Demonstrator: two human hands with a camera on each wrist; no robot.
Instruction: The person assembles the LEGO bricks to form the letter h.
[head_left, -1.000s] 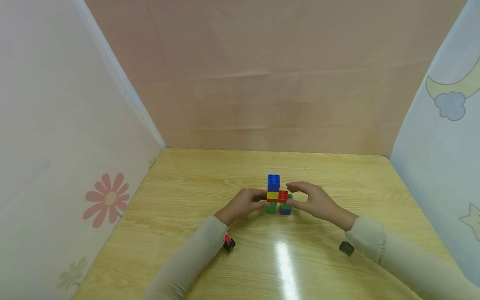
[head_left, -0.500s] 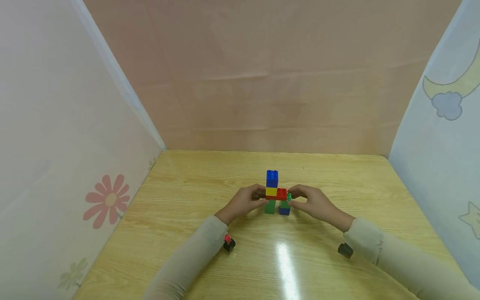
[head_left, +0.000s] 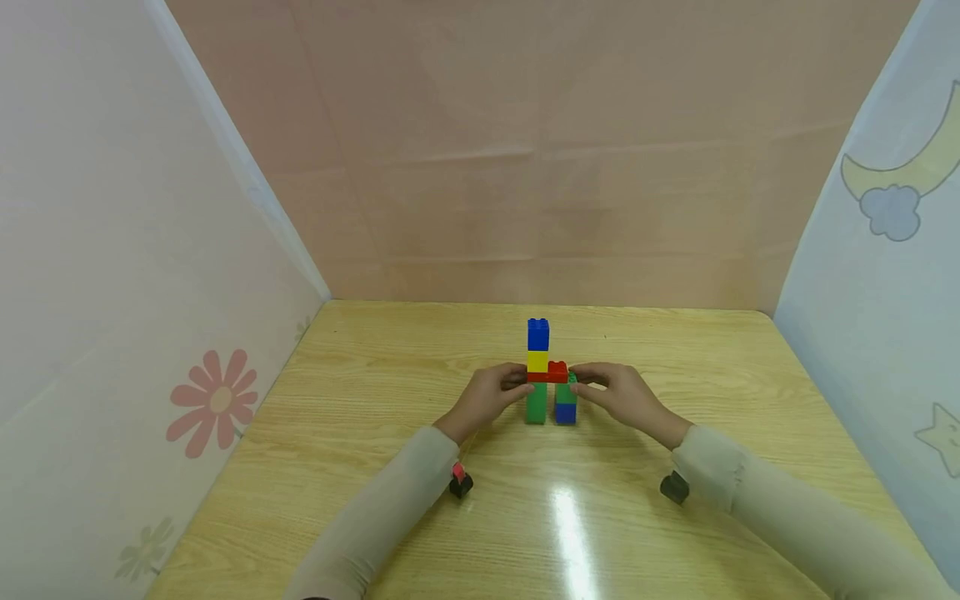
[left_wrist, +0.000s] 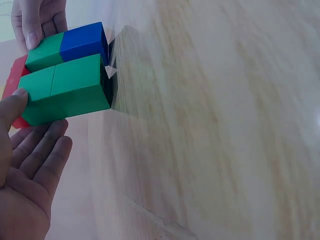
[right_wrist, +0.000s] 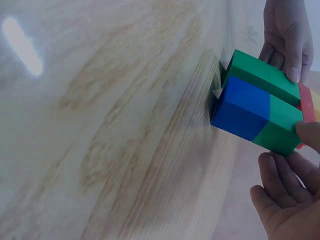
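Note:
Toy building bricks form an arch-like build in the head view. Its left leg is green bricks (head_left: 536,405); its right leg has a green brick (head_left: 565,393) above a blue brick (head_left: 566,413). A red brick (head_left: 558,372) bridges both legs. Above its left end sit a yellow brick (head_left: 537,362) and a top blue brick (head_left: 537,336). My left hand (head_left: 483,402) pinches the left leg near the red brick, thumb in front, fingers behind. My right hand (head_left: 630,402) pinches the right green brick likewise. Dark undersides show in the wrist views; contact with the table is unclear.
The wooden table (head_left: 360,367) ends at a tan back wall (head_left: 525,208). Pale side panels stand left and right. Black wrist devices (head_left: 461,484) hang below both sleeves, close to the tabletop.
The build has tipped, its top leaning away and its front showing more. It has shifted slightly left. My right hand has closed in on the right green brick and moved left.

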